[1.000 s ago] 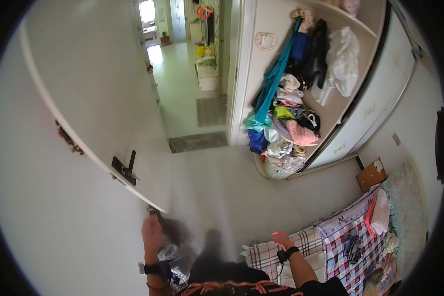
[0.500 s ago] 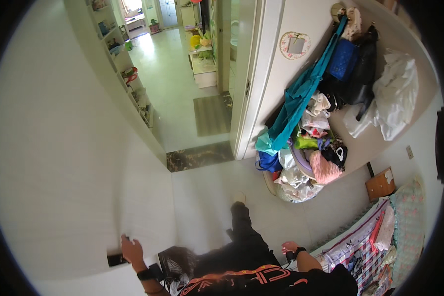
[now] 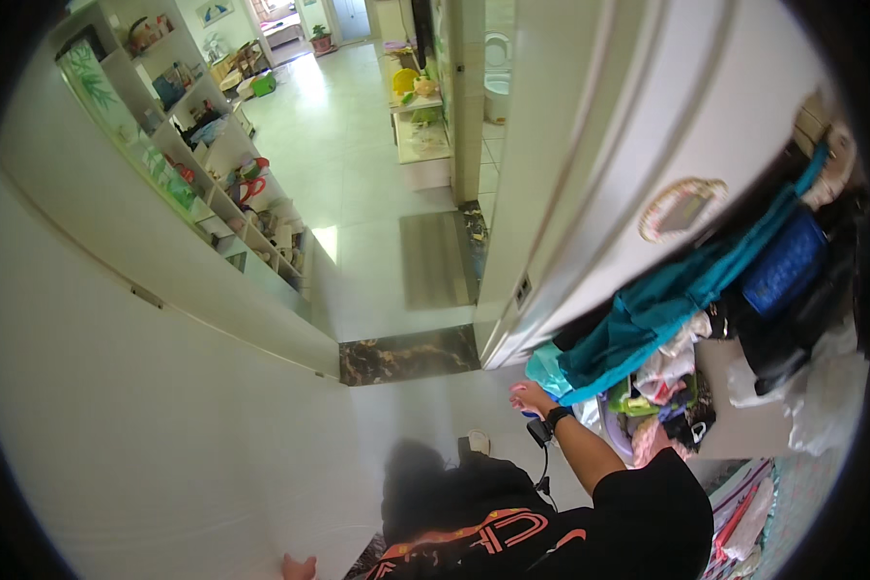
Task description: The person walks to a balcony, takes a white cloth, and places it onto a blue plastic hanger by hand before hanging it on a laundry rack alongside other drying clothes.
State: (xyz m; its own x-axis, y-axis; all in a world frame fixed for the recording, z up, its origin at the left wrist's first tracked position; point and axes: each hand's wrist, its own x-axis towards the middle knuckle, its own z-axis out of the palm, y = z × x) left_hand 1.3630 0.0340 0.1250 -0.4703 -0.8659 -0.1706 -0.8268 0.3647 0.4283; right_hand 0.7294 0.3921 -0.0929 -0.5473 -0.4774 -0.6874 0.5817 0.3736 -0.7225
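Observation:
My right hand (image 3: pixel 530 398) reaches forward at the end of a bare forearm, its fingers loosely bent and apart with nothing visible in them. It is next to a mint-green bag (image 3: pixel 549 369) and the lower end of a hanging teal cloth (image 3: pixel 638 314); whether it touches the bag I cannot tell. A black band with a small dark box (image 3: pixel 539 431) and a cable sits on that wrist. My left hand (image 3: pixel 298 566) shows only in part at the lower edge, thumb and a finger apart, beside the white panel (image 3: pixel 164 435). Its palm is out of sight.
Ahead, a doorway has a dark marble threshold (image 3: pixel 411 356), with a grey mat (image 3: pixel 437 259) beyond. Shelves (image 3: pixel 213 174) line the left. At right hang a blue bag (image 3: pixel 785 263) and black bags, above a lilac tub (image 3: pixel 614 430) of cloths. Bedding (image 3: pixel 749 517) lies lower right.
The view has moved closer to the doorway. My right hand has gone from beside the bed forward to near the mint bag. My left hand has dropped from the dark wall plate to the lower edge.

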